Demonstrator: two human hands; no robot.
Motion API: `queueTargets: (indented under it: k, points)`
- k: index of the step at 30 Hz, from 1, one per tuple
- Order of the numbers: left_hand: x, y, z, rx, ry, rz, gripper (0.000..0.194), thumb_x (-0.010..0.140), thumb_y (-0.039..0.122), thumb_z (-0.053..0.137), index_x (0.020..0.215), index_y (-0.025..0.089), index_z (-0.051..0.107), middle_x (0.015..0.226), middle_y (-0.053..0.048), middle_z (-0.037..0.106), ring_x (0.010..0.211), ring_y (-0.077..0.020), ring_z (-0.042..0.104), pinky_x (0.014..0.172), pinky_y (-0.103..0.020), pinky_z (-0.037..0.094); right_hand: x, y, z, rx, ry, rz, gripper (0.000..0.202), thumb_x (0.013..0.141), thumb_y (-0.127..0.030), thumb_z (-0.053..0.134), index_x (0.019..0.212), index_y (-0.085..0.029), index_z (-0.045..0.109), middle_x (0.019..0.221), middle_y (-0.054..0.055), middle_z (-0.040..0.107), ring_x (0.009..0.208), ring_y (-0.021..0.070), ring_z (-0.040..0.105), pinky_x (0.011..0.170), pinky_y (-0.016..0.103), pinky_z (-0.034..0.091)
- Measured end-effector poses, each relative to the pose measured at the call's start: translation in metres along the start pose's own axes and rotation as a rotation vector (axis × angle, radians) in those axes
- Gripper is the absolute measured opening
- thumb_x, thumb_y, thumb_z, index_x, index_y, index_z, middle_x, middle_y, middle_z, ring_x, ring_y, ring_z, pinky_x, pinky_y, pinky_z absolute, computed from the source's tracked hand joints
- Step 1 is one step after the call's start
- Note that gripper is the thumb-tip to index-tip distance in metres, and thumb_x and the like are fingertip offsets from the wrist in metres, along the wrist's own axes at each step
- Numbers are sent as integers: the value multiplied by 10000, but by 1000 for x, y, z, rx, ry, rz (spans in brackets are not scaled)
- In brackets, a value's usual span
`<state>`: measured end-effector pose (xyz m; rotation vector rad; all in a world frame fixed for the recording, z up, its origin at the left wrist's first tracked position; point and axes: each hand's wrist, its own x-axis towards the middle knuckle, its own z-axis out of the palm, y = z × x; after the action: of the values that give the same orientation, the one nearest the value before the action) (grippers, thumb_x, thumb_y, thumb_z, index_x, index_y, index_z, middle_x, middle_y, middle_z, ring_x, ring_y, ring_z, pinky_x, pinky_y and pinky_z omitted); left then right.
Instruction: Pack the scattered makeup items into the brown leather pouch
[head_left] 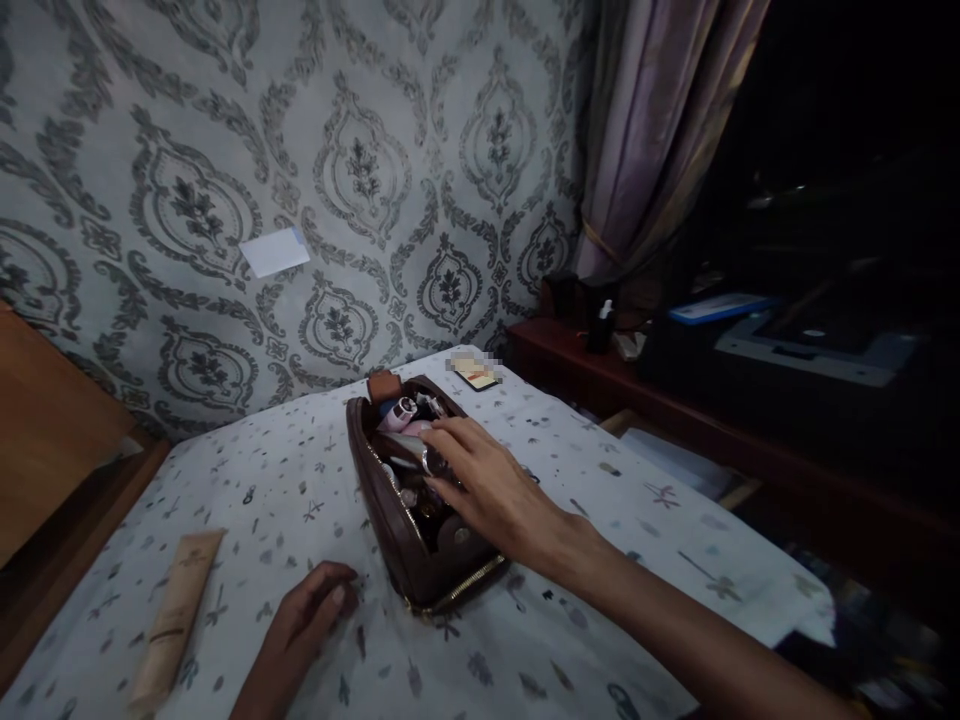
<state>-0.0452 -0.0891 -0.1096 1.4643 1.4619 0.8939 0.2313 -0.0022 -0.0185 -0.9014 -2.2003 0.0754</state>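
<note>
A dark brown zip-up makeup bag [382,510] lies unzipped on the patterned cloth, packed with small cosmetics. My right hand [487,485] reaches in over its right side. Thumb and fingers close around a pale item with a shiny silver rim [425,458], whose kind I cannot make out. Beyond the fingertips, a pinkish tube with a white and dark end [401,412] sticks up in the bag. My left hand [311,610] rests on the cloth left of the bag, fingers loosely bent and holding nothing. Farther left lies a beige squeeze tube [176,620].
The cloth-covered table [292,480] meets a patterned wall. A card-like item [478,374] lies behind the bag. At right stands a dark red desk [555,350] with a dropper bottle [602,325] and an open drawer [675,460]. A wooden panel [52,430] stands at left.
</note>
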Motion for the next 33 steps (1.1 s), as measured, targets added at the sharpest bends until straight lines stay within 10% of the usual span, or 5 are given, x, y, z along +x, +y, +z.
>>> queueTargets:
  k: [26, 33]
  points:
    - [1, -1, -1, 34, 20, -1, 488, 869, 634, 543, 970, 177, 680, 766, -41, 645, 710, -188, 570, 670, -278, 466, -4, 5, -9, 76, -81, -30, 513, 830, -118, 716, 1301, -199, 530, 1360, 149, 535, 1234, 298, 560, 982, 476, 547]
    - [-7, 7, -29, 47, 241, 28, 428, 898, 574, 532, 1000, 179, 661, 854, -70, 691, 806, -212, 634, 695, -282, 503, -13, -4, -17, 115, 31, -34, 406, 919, -171, 602, 1318, -220, 544, 1368, 127, 577, 1245, 256, 592, 1007, 422, 552]
